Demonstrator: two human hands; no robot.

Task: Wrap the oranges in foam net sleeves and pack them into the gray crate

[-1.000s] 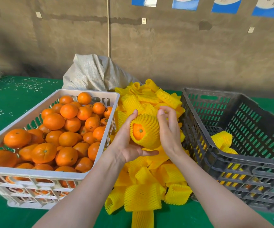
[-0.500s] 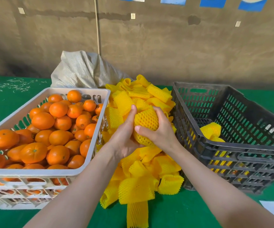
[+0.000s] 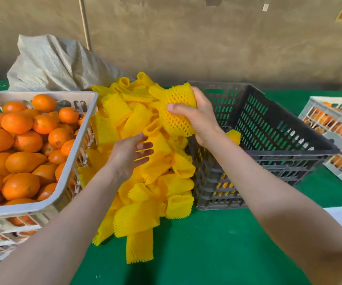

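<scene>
Our right hand grips a wrapped orange, thumb and fingers curled round its yellow net. It is raised at the left wall of the gray crate, which stands just right of that hand. Our left hand hangs lower and to the left, holding nothing, fingers loosely spread above the pile of sleeves on the green bench. Left of that hand sits a white crate heaped with bare oranges. Beyond both hands slumps a pale sack.
</scene>
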